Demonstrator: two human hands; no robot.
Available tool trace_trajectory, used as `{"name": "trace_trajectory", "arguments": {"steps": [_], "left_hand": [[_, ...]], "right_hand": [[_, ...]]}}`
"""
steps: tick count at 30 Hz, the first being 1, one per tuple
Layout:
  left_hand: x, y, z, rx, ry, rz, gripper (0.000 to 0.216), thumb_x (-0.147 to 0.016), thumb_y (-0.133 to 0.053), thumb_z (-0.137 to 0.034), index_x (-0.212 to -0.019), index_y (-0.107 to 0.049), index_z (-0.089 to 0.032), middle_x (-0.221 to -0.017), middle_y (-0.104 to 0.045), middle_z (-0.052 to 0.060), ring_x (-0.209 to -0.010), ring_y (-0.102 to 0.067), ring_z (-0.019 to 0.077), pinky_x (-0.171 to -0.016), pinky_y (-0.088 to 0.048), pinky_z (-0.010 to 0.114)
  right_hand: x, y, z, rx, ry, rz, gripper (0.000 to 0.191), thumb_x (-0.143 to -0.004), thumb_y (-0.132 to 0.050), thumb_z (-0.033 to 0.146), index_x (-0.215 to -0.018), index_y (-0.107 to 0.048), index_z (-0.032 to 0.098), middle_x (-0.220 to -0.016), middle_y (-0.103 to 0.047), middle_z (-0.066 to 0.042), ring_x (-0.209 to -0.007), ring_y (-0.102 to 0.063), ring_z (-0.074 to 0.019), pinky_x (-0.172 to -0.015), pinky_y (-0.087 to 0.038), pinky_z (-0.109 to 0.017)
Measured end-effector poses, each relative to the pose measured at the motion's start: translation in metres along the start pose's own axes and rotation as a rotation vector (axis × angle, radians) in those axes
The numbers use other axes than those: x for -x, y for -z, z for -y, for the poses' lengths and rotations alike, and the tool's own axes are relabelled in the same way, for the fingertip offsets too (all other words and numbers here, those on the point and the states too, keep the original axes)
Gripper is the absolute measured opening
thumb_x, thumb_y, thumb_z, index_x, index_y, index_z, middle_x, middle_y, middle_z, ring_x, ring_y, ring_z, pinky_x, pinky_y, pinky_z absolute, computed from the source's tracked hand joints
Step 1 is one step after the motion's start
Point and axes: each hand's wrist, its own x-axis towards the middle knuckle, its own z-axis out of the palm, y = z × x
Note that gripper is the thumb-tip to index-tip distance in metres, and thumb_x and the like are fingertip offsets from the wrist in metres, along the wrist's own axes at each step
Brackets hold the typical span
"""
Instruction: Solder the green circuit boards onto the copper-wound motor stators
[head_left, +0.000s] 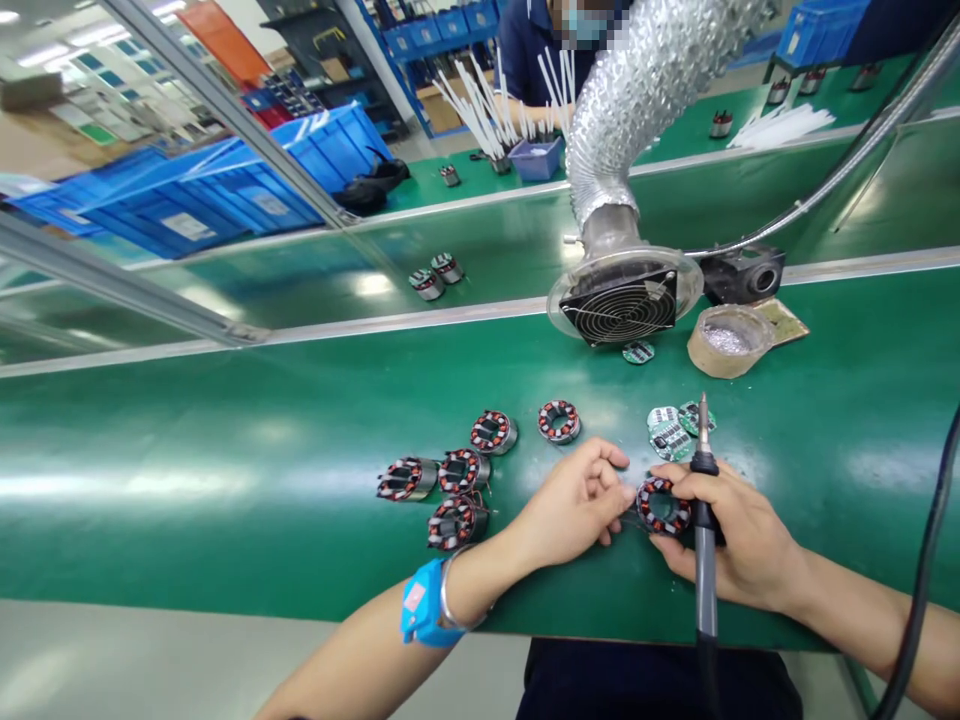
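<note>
head view: soldering iron [706, 580], long axis fore-and-aft, tip forward

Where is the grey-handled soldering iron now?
Head view, right side: the iron is in the right hand, right of the ring-shaped red-and-black stator.

The right hand [739, 540] grips a ring-shaped motor stator [661, 528] with orange-brown windings and also holds a soldering iron [705, 580], its tip pointing away from the person; the left hand [581, 500] curls its fingers at the stator's left edge, though whether they pinch a thin wire is unclear; a blue wrist strap [425, 605] circles that arm; left of the hands, four stators [491, 430] cluster on the green workbench [225, 460], with a lone stator [559, 408] nearer; round circuit boards [669, 440] lie beyond the right hand; a fan-fitted fume hood [622, 310] hangs from a silver flexible duct [660, 90]; behind sits a masked co-worker [525, 60].
</note>
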Motion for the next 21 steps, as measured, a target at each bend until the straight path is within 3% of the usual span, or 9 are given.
{"name": "trace_trajectory", "arguments": {"steps": [4,7,9,13,16,21], "left_hand": [[-0.001,-0.003,0.003,0.172,0.098,0.084,0.043,-0.073,-0.071,-0.035,-0.099,-0.042,-0.018,-0.061,-0.050,-0.010,-0.042,-0.052,0.0075,-0.035,-0.044,0.016],[-0.002,-0.002,0.004,0.163,0.081,0.001,0.032,-0.076,-0.065,-0.032,-0.096,-0.045,-0.018,-0.060,-0.050,-0.009,-0.040,-0.050,0.0062,-0.032,-0.041,0.014],[-0.005,-0.003,0.004,0.120,0.041,-0.069,0.023,-0.078,-0.061,-0.029,-0.092,-0.046,-0.017,-0.059,-0.049,-0.009,-0.040,-0.048,0.0057,-0.031,-0.038,0.012],[-0.009,-0.005,0.004,0.084,-0.035,-0.107,0.022,-0.078,-0.062,-0.034,-0.085,-0.050,-0.016,-0.062,-0.050,-0.005,-0.046,-0.051,0.0072,-0.032,-0.039,0.014],[-0.011,-0.007,0.007,0.166,-0.045,-0.078,0.034,-0.072,-0.068,-0.042,-0.083,-0.050,-0.016,-0.066,-0.054,-0.003,-0.050,-0.054,0.0085,-0.037,-0.044,0.017],[-0.013,-0.009,0.013,0.239,-0.009,0.034,0.045,-0.065,-0.074,-0.046,-0.086,-0.048,-0.016,-0.063,-0.056,-0.003,-0.051,-0.057,0.0113,-0.043,-0.047,0.022]], "right_hand": [[0.001,0.003,-0.003,0.020,0.019,-0.008,0.037,-0.081,-0.067,0.023,-0.111,-0.047,0.015,-0.110,-0.068,-0.016,-0.091,-0.066,-0.0247,-0.080,-0.052,-0.041],[-0.003,0.013,-0.017,0.009,0.028,-0.001,0.041,-0.082,-0.066,0.031,-0.114,-0.045,0.015,-0.114,-0.067,-0.017,-0.100,-0.064,-0.0269,-0.086,-0.050,-0.043],[-0.010,0.020,-0.033,0.058,0.013,-0.006,0.035,-0.085,-0.063,0.024,-0.115,-0.046,0.016,-0.118,-0.066,-0.016,-0.109,-0.060,-0.0268,-0.089,-0.049,-0.043],[-0.027,0.026,-0.059,0.221,0.066,0.217,0.026,-0.088,-0.056,0.016,-0.113,-0.051,0.022,-0.126,-0.063,-0.010,-0.124,-0.050,-0.0286,-0.094,-0.047,-0.048],[-0.031,0.023,-0.068,0.281,0.120,0.314,0.022,-0.090,-0.056,0.019,-0.112,-0.053,0.022,-0.127,-0.062,-0.010,-0.118,-0.055,-0.0289,-0.089,-0.049,-0.047],[-0.025,0.027,-0.076,0.291,0.244,0.227,0.025,-0.090,-0.046,0.007,-0.106,-0.059,0.021,-0.121,-0.066,-0.011,-0.097,-0.065,-0.0233,-0.079,-0.053,-0.041]]}}
